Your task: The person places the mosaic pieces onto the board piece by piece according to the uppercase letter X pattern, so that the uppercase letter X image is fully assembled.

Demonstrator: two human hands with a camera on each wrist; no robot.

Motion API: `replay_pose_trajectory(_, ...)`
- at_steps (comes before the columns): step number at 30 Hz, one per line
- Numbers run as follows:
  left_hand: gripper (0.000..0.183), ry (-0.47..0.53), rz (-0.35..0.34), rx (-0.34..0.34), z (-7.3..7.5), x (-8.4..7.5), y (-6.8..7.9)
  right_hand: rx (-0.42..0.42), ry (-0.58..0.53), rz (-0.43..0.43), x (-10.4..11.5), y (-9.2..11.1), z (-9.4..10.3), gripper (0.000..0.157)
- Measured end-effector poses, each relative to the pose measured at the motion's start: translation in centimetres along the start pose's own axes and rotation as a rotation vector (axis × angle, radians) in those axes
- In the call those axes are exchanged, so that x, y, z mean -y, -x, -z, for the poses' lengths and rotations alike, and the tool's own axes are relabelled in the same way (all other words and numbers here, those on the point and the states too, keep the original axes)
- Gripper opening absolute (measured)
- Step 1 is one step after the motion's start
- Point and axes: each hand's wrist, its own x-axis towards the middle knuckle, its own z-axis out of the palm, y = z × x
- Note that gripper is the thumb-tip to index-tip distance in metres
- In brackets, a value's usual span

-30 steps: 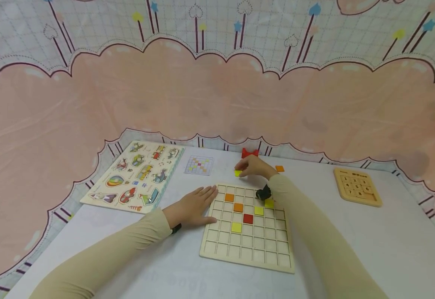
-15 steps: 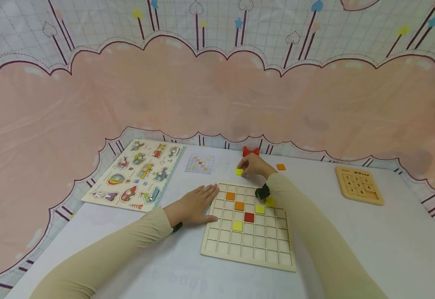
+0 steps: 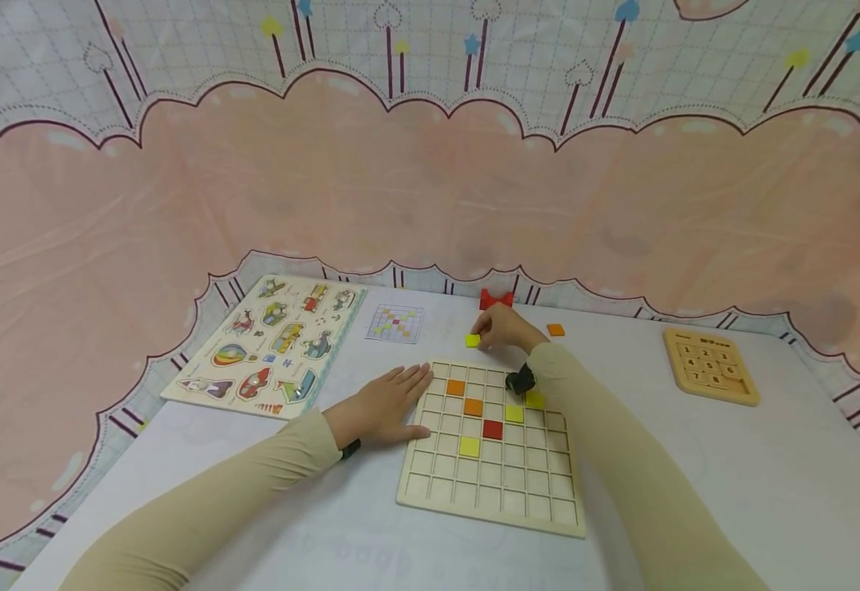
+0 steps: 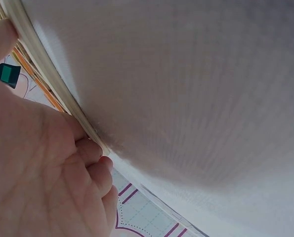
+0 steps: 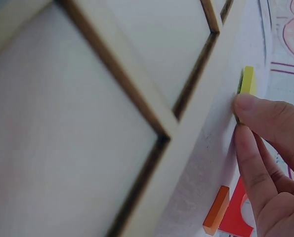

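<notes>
A wooden grid board (image 3: 459, 491) lies on the white table. Set in its squares are two orange tiles, a red tile (image 3: 492, 429) and several yellow tiles (image 3: 469, 446). My left hand (image 3: 380, 409) rests along the board's left edge, fingers extended toward its far corner and thumb over the rim. Beyond the far edge, my right hand (image 3: 505, 327) pinches a yellow tile (image 5: 248, 81) between thumb and fingertip, close over the table. The right forearm and wrist strap hide part of the board's right side.
A printed pattern card (image 3: 395, 324) lies behind the board. Near the right hand are a red notched piece (image 3: 496, 299) and a loose orange tile (image 3: 555, 330). A vehicle picture puzzle (image 3: 267, 345) lies left, a wooden number puzzle (image 3: 711, 367) right. Patterned cloth rises behind.
The head view has shifted slightly. My right hand stays at the yellow tile with only a tiny movement of its fingers, and my left hand keeps its place on the board's edge.
</notes>
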Motion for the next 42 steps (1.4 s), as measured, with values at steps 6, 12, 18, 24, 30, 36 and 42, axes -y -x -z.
replay_pose_trajectory(6, 0.089, 0.046, -0.026, -0.009, 0.4, -0.1, 0.4, 0.005, 0.019, 0.023, 0.1, 0.7, 0.3, 0.024)
replay_pose_trajectory(12, 0.087, -0.002, 0.004, 0.018, 0.1, 0.0, 0.0, 0.004, 0.035, 0.049, 0.4, 1.8, 0.9, 0.023)
replay_pose_trajectory(18, 0.087, -0.015, 0.004, 0.015, 0.0, 0.0, 0.0, 0.001, 0.055, 0.092, 0.4, 3.7, 1.2, 0.02)
replay_pose_trajectory(24, 0.087, 0.006, -0.003, 0.01, 0.2, -0.1, 0.1, -0.016, 0.023, 0.153, 0.5, 6.2, 1.2, 0.021)
replay_pose_trajectory(30, 0.087, -0.003, 0.001, 0.008, 0.1, 0.0, 0.0, -0.04, -0.017, 0.178, 0.9, 8.9, 0.6, 0.02)
replay_pose_trajectory(36, 0.087, -0.016, -0.001, 0.008, 0.3, -0.1, 0.1, -0.036, -0.067, 0.226, 1.2, 11.5, -0.7, 0.021)
replay_pose_trajectory(42, 0.087, -0.01, -0.017, 0.011, 0.6, 0.0, 0.1, -0.003, -0.084, 0.275, 1.4, 13.5, -1.9, 0.02)
